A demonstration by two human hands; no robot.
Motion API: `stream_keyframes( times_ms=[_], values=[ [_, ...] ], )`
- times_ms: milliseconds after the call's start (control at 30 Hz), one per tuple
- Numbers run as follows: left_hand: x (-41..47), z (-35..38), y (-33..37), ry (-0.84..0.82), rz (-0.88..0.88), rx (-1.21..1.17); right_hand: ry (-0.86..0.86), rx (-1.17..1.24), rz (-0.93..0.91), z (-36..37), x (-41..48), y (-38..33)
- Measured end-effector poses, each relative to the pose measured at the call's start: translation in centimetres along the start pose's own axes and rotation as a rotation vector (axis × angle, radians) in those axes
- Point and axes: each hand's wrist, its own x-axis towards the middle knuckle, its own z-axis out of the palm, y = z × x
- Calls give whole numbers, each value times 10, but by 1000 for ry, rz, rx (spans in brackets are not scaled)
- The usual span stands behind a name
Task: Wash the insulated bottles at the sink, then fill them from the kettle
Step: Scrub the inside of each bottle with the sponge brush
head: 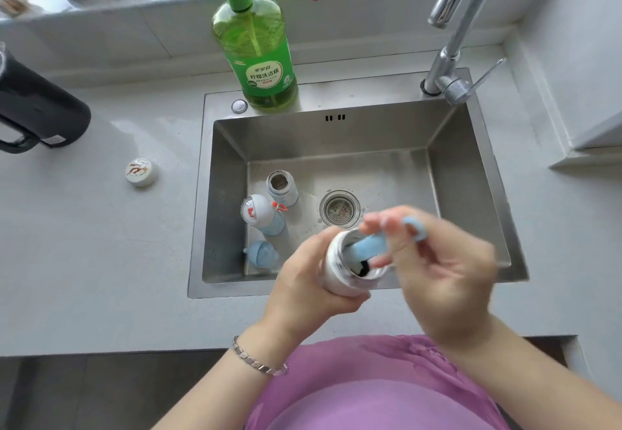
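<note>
Low in the middle, my left hand point(303, 280) is wrapping round the white bottle point(336, 263), and my right hand point(444, 271) is pinching the blue brush point(365, 248) inside it. It is probably slippery, so I'm gripping its middle.

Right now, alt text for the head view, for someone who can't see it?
A person's left hand grips a white bottle over a steel sink while the right hand holds a blue brush pushed into its mouth. An open bottle, a capped blue bottle and a blue lid sit in the sink.
</note>
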Motion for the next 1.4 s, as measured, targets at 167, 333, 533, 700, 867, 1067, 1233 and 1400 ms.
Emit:
stream_keyframes(
  times_ms=[167,333,533,700,867,1067,1233,1400],
  values=[
    [3,-6,-8,-5,-4,47,-3,71,-49,-12,13,2],
    [2,-12,-1,16,131,129,-167,30,21,-13,5,23],
    [5,-17,-7,99,138,146,-289,-54,-124,-26,12,14],
    [5,-14,-10,67,124,271,-295,-73,93,-20,13,13],
    [14,-16,-13,21,7,334,-131,101,475,-20,31,17],
    [22,-4,-5,-25,83,381,-299,57,659,-5,9,19],
    [22,-16,-15,-70,179,548,-822,-513,566,-23,38,18],
    [29,-15,-10,-65,328,678,-1104,-714,446,-10,35,9]
  ],
)
